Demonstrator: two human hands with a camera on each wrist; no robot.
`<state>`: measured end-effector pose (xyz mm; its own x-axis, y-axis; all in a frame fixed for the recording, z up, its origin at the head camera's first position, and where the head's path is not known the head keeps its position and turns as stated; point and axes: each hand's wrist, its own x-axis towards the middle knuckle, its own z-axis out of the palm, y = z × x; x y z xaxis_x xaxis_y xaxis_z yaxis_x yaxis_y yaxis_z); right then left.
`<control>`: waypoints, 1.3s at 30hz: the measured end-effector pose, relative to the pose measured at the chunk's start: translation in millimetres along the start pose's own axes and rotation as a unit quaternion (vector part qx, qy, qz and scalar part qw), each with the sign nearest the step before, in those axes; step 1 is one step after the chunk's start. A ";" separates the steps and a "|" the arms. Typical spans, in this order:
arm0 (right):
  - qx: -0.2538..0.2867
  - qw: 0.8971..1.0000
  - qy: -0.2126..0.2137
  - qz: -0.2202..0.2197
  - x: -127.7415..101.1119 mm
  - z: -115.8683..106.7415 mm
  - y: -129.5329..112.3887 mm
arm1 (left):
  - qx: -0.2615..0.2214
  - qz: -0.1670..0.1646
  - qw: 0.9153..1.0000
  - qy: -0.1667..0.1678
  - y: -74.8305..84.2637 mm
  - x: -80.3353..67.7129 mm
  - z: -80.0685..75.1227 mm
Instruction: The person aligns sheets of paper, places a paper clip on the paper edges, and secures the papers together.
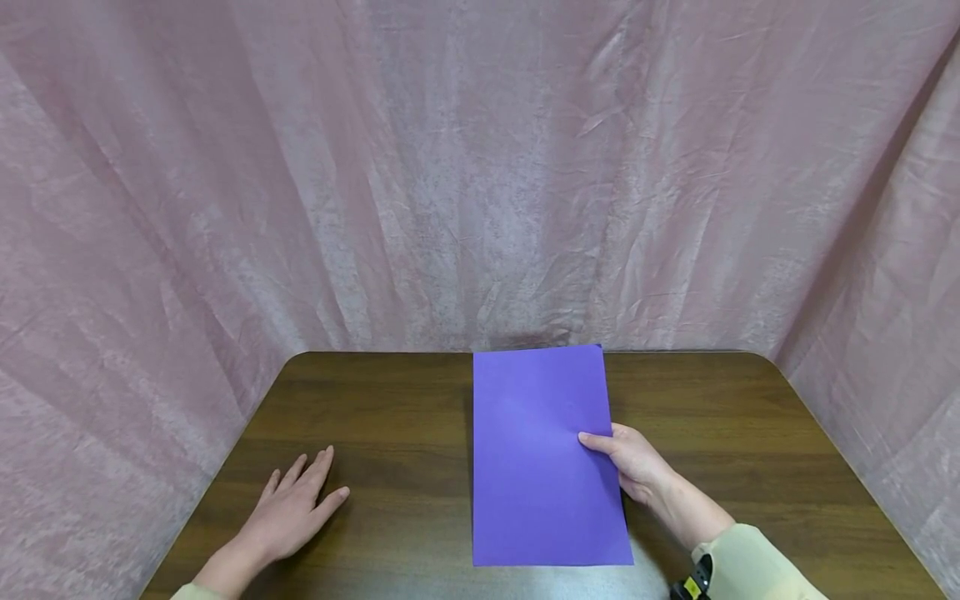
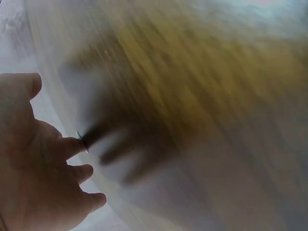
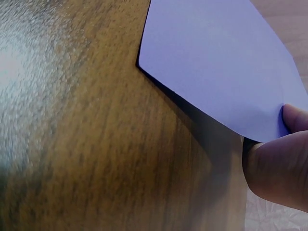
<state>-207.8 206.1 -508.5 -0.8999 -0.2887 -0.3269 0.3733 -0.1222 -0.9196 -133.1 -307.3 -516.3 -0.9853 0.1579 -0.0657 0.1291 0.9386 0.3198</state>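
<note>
On the desk (image 1: 390,417), the left hand (image 1: 288,508) lies flat with fingers spread, holding nothing, while the right hand (image 1: 637,462) pinches the right edge of the paper (image 1: 536,454), with a pink curtain (image 1: 480,167) hanging behind.

A smooth, matt purple paper sheet (image 1: 543,450) lies pinched at its edge between the fingers (image 1: 600,442) of the right hand (image 1: 637,462). Beneath the fingers, the bench (image 1: 390,417) is dark wood-grain with a slight sheen. Beyond the fingers hangs a crinkled pink cloth backdrop (image 1: 450,167) with a faint shimmer.
</note>
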 end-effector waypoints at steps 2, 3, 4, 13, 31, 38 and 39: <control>0.001 1.000 0.000 0.000 -0.2 -0.1 0.3 | 0.001 0.004 1.000 -0.001 2.8 2.9 0.8; 0.002 1.000 -0.001 0.000 -0.3 -0.3 0.5 | 0.001 0.006 1.000 -0.002 4.5 4.4 1.2; 0.002 1.000 -0.001 0.000 -0.4 -0.4 0.7 | 0.001 0.008 1.000 -0.003 6.4 6.1 1.6; 0.002 1.000 0.001 0.003 -1.3 -0.1 0.8 | 0.004 0.030 0.999 -0.017 28.7 23.9 5.5; 0.012 1.000 -0.001 0.006 -2.7 -2.9 2.8 | 0.033 0.042 0.998 -0.037 65.1 65.6 20.0; 0.012 1.000 0.001 0.007 -4.6 -5.1 3.7 | 0.029 0.049 0.997 -0.048 83.1 76.6 24.3; 0.012 1.000 0.001 0.007 -4.9 -5.5 3.8 | 0.028 0.051 0.997 -0.047 86.1 78.5 24.8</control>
<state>-203.2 212.4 -511.6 -0.8947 -0.2883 -0.3412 0.3920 -0.1406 -0.9092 -196.6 -206.6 -517.4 -0.9522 0.2785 -0.1257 0.2361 0.9318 0.2758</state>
